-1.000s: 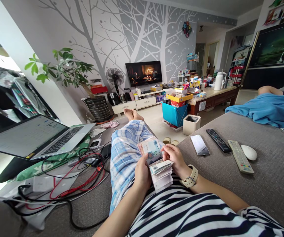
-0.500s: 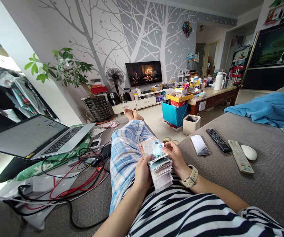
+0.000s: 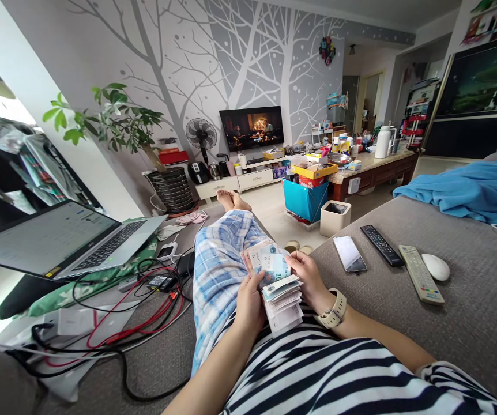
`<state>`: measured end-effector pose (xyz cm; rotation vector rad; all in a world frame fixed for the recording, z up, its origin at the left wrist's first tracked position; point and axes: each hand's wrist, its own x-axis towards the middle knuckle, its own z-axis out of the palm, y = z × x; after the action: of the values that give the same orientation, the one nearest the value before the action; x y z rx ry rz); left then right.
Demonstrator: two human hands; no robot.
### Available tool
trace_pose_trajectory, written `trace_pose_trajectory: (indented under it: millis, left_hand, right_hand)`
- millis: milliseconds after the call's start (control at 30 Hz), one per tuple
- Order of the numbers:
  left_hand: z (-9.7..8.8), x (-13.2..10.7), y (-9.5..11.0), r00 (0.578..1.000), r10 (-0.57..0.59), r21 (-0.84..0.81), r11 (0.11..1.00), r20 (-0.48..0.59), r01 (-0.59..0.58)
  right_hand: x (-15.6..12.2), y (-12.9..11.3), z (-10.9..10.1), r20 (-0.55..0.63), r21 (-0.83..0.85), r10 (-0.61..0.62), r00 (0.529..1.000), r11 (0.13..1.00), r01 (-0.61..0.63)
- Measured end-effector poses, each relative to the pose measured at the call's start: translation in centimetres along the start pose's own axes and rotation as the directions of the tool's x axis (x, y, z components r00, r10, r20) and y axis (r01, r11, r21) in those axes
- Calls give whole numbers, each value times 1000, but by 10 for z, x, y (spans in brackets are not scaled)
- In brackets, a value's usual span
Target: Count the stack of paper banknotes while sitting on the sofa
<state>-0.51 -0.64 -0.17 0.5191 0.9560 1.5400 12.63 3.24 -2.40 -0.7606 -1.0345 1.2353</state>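
Note:
A thick wad of banknotes [image 3: 282, 301] lies between my two hands above my lap, its near ends fanned in layers. My left hand [image 3: 249, 300] grips the wad from the left, thumb on top. With thumb and fingers, my right hand [image 3: 308, 278] pinches the edge of a bluish banknote [image 3: 275, 266] at the top of the wad. Pinkish notes [image 3: 251, 253] stick out beyond it at the far left. The lower fingers of both hands are hidden behind the money. A pale wristwatch [image 3: 334, 309] is on my right wrist.
On the grey sofa to my right lie a phone [image 3: 350, 253], a black remote [image 3: 381, 245], a beige remote [image 3: 421, 274] and a white mouse [image 3: 436, 267]. To my left are an open laptop [image 3: 79, 242] and tangled cables [image 3: 145, 323]. A bin [image 3: 335, 219] stands ahead.
The top bluish note has tipped toward me and now lies lower over the wad, showing more of the note behind. My hands have barely moved.

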Motion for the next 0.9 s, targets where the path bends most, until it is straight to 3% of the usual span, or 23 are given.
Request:
trace_pose_trajectory:
  millis: [900]
  left_hand:
    - [4,1,1,1000,-16,-37,999,20,17]
  right_hand:
    - [-3,-11,4,66,-8,-22,998,1000,23]
